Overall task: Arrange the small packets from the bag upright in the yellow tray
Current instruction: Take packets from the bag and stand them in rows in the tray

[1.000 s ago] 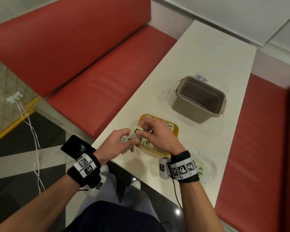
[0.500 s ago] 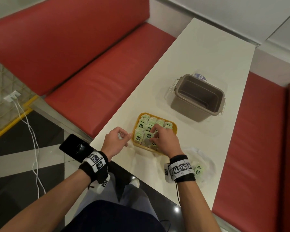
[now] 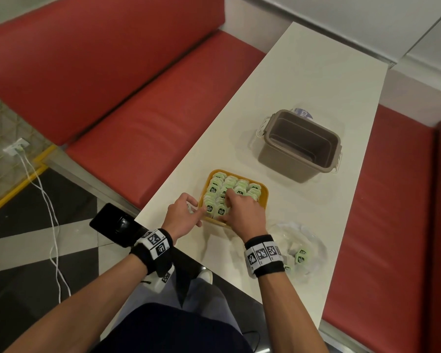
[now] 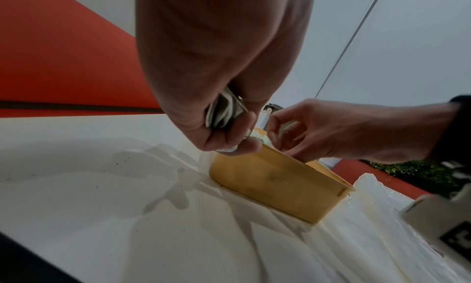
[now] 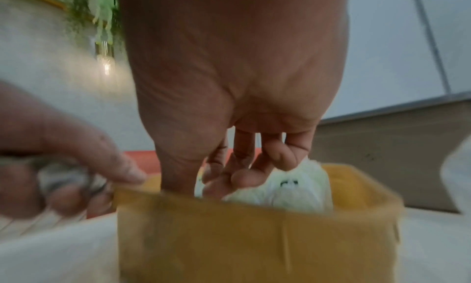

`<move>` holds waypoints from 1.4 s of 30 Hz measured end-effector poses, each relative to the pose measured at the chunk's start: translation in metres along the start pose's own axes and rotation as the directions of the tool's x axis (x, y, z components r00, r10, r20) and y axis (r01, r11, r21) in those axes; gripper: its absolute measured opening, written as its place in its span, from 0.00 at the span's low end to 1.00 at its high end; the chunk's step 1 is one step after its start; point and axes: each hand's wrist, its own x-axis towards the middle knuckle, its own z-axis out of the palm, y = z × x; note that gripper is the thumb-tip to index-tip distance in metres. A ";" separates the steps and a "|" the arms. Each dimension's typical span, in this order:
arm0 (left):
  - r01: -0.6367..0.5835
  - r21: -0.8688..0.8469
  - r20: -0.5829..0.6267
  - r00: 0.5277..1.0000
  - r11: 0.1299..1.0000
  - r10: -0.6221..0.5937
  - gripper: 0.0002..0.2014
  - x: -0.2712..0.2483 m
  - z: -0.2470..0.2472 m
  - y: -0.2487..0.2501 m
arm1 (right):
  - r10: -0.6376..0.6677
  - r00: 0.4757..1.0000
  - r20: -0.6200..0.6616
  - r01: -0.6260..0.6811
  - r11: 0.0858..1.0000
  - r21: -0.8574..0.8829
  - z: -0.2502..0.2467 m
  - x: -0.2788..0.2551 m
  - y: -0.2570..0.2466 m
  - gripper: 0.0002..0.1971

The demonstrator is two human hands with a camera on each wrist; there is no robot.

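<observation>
Two hands were in view, the left hand (image 3: 182,215) and the right hand (image 3: 242,212). One yellow tray (image 3: 262,197) stood on the one desk (image 3: 316,80), packed with green packets (image 3: 229,183) in about four rows; their exact number could not be told. One grey tub (image 3: 278,159), one plastic bag (image 3: 313,240) showing two or three packets, one phone (image 3: 112,224).

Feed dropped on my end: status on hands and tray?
Left hand grips spare packets beside yellow tray. Right hand fingers down among upright packets. Bag not empty. Nothing blocking.
</observation>
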 end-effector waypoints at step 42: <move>0.045 -0.374 0.093 0.996 0.926 -0.011 0.17 -0.026 -0.027 0.019 | 0.035 0.955 -0.294 0.018 0.984 0.177 -0.011 -0.001 0.004 0.26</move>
